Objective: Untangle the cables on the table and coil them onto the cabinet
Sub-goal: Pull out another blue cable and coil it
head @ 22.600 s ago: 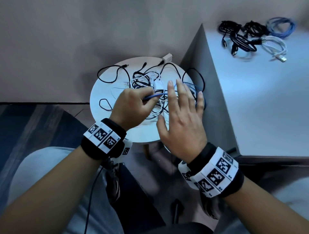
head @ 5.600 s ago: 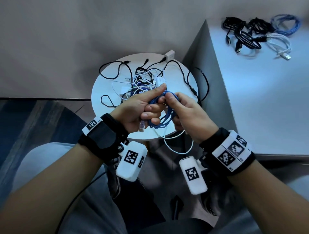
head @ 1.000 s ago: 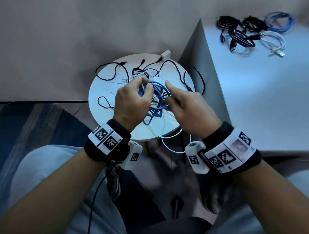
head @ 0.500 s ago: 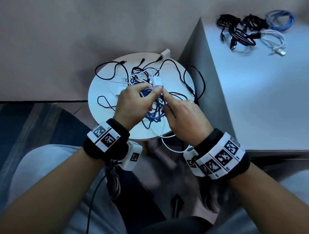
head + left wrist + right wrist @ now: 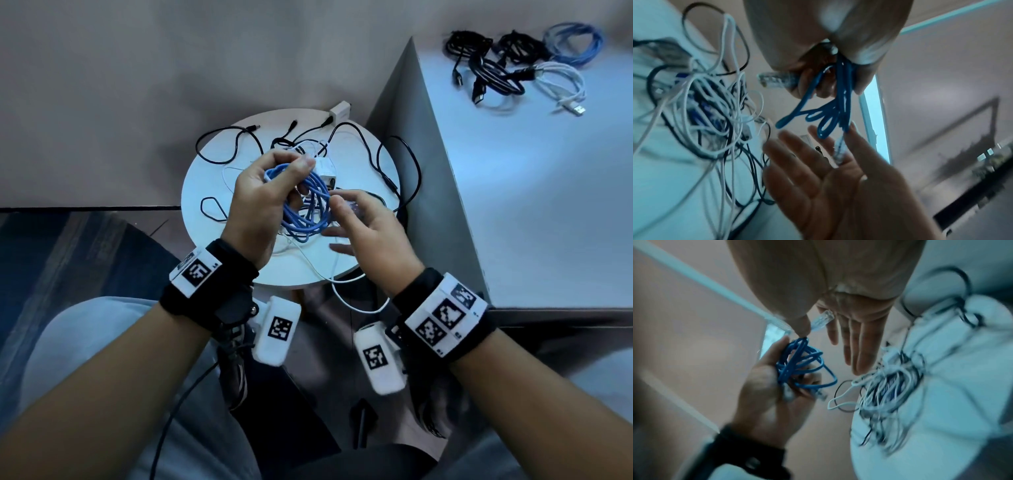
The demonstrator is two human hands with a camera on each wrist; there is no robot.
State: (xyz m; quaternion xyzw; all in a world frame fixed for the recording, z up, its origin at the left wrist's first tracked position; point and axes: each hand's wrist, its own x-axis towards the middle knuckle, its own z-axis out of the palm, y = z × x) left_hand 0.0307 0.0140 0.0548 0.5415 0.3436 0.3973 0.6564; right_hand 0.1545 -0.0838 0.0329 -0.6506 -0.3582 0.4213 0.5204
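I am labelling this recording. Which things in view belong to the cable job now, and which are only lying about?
Belong to the job:
- blue cable, coiled in the left hand
- its clear plug, pinched by the right hand
- tangled cables on the round table
- cabinet, with coiled cables

Only lying about:
- white adapter at the table's far edge
- shoe on the floor

Dim, bluish light; wrist views motion-blurred, edges warped.
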